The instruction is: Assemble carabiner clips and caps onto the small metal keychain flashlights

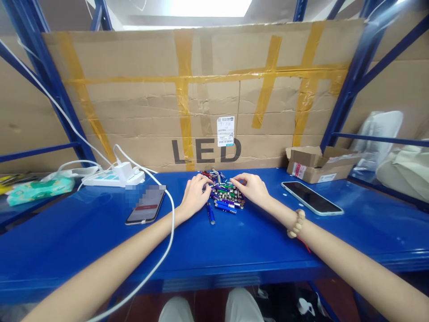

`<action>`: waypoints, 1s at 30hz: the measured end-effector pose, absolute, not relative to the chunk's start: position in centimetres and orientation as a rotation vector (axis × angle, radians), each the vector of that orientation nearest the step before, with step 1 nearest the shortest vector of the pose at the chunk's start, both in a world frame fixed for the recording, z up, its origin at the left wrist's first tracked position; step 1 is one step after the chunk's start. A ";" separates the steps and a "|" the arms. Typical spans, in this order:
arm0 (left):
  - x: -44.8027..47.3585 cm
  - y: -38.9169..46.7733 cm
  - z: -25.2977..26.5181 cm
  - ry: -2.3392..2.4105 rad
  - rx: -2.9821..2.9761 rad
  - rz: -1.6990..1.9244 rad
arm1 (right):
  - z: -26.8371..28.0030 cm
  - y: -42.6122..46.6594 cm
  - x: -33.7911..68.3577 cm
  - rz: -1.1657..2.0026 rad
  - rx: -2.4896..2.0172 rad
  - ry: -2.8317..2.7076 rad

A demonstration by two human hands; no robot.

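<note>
- Head view: pile of small, slim cylinders (pixel 228 193), shiny metallic finish (blue, purple, green, red), heaped mid-bench betw. both hands.
- L hand (pixel 195 194): fingers bent, thumb close to fingertips, at pile's L edge; cannot tell if anything is gripped.
- R hand (pixel 252 188): fingers curled, narrow gap at tips, over pile's R edge; grip likewise cannot be told. Wrist w/ bracelet (pixel 296 223) of pale, rounded beads.
- Single blue cylinder (pixel 211 213): smooth, lying just in front of pile, near L hand.
- Bench (pixel 251 250): flat, glossy blue surface.
- Phones: dark flat slab (pixel 147 208) on L; pale-edged, rounded-corner phone (pixel 311 198) on R.
- Cable (pixel 172 223): smooth, white, curving over L forearm.
- Rear: creased cardboard panel (pixel 140 125), printed "LED", w/ glossy amber tape (pixel 183 98) & white paper label (pixel 225 131).
- R rear: small open carton (pixel 308 166), brown cardboard, flaps raised.
</note>
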State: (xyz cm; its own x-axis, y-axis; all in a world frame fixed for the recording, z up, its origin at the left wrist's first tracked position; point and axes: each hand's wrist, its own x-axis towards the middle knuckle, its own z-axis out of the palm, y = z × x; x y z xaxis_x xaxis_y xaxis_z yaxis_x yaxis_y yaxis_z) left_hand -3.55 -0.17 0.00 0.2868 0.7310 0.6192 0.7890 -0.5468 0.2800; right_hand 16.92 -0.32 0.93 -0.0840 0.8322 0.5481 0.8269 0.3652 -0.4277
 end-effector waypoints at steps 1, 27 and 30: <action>-3.9 0.1 0.1 -1.467 -2.427 -1.155 | 1.0 -0.4 16.9 0.010 -1.437 -1.859; -4.4 1.7 -1.3 -1.936 -2.452 -1.234 | 2.0 -3.7 14.3 0.052 -1.284 -2.094; -4.3 1.7 -1.3 -1.987 -2.503 -1.280 | 2.0 -3.7 14.2 0.083 -1.283 -2.127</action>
State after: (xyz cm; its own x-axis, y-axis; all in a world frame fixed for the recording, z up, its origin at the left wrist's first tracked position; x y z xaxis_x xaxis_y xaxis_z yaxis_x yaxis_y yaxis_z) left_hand -4.28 1.71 -1.31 0.0786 0.9308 0.3570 0.7101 -0.3037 0.6352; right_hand 14.23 -3.69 1.98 -0.3145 0.8121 0.4916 0.7714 0.5204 -0.3662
